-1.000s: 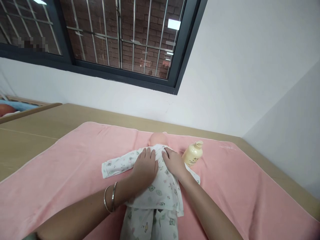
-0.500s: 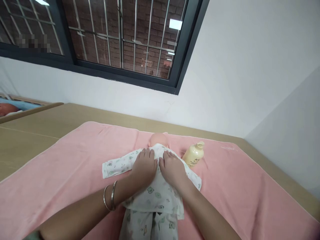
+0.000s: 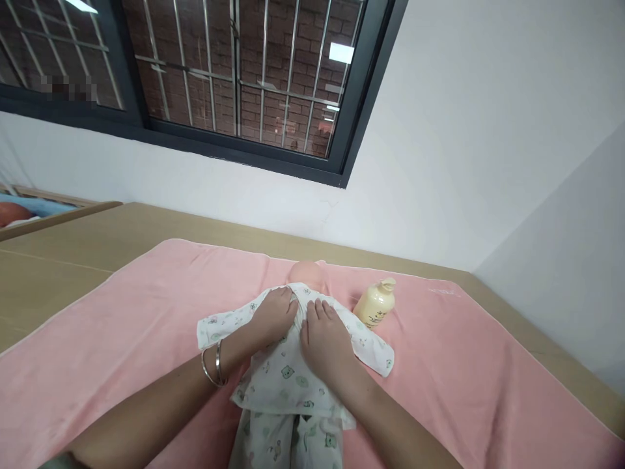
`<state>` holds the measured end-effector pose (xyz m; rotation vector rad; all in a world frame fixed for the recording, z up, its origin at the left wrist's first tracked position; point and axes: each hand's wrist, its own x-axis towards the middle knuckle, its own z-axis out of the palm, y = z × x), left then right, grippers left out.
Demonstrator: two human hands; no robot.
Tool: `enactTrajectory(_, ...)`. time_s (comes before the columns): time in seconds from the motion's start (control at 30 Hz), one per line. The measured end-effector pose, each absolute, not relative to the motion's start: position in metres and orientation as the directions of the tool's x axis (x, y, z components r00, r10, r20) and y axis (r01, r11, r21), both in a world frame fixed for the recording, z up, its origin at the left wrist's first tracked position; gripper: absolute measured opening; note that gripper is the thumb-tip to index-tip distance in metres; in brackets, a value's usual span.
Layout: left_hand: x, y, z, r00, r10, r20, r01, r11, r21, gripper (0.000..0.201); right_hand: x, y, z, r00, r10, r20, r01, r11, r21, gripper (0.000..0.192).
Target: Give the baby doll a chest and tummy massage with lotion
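A baby doll lies on its back, its bare head (image 3: 306, 275) toward the wall. It wears a white baby shirt (image 3: 283, 384) with small animal and leaf prints, sleeves spread to both sides, and matching trousers (image 3: 268, 436). My left hand (image 3: 274, 314), two silver bangles on its wrist, has its fingers bent at the shirt's neckline, pinching the cloth, which creases there. Flat on the other side of the shirt's chest rests my right hand (image 3: 329, 335), fingers stretched out. The doll's hands do not show at the sleeve ends.
A pale yellow pump bottle (image 3: 375, 305) lies tilted beside the doll's right-hand sleeve. Beneath everything spreads a pink blanket (image 3: 122, 345) on a wooden surface (image 3: 53, 273). Behind are a white wall and a barred window (image 3: 244, 85). Another doll partly shows at far left.
My left hand has moved left and its fingers have bent onto the neckline, shifting the shirt slightly left. My right hand has slid slightly left and down, still flat.
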<state>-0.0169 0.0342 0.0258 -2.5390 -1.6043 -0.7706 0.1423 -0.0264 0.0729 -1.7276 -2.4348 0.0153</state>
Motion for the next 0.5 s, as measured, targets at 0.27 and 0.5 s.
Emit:
enactTrajectory(0.27, 0.007, 0.004, 0.012, 0.347, 0.777, 0.525, 0.871, -0.475, 0.127, 0.037, 0.160, 0.011, 0.065, -0.266, 0.954, 0.142, 0.907, 0.297, -0.299, 0.054)
enactTrajectory(0.5, 0.002, 0.011, 0.017, 0.344, 0.780, 0.524, 0.871, -0.474, 0.134, 0.036, 0.159, 0.015, 0.062, -0.248, 0.960, 0.128, 0.913, 0.276, -0.299, 0.054)
